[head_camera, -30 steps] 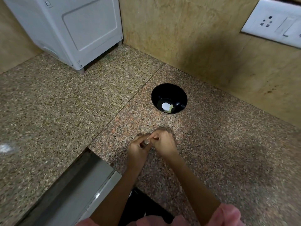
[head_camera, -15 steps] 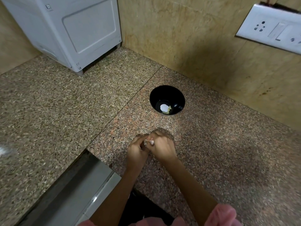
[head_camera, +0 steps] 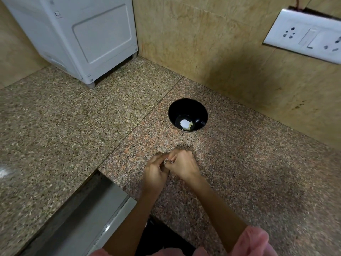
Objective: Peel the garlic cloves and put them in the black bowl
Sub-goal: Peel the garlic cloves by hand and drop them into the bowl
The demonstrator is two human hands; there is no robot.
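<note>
Closest to me, the left hand (head_camera: 155, 172) and the right hand (head_camera: 181, 166) met over the speckled brown granite surface (head_camera: 258, 163). Both were curled, pinching a small pale garlic clove (head_camera: 168, 160), too hidden to judge its long axis. The round black bowl (head_camera: 200, 111) stood beyond them, slightly right and nearer the right hand, with pale peeled bits (head_camera: 190, 126) inside.

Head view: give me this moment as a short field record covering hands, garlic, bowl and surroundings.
left hand: pinches the garlic clove, fingers curled
right hand: pinches the same clove from the other side
black bowl: upright on the granite counter, beyond the hands and apart from them
bowl contents: a few pale pieces at the bottom
background: white appliance, wall socket panel
</note>
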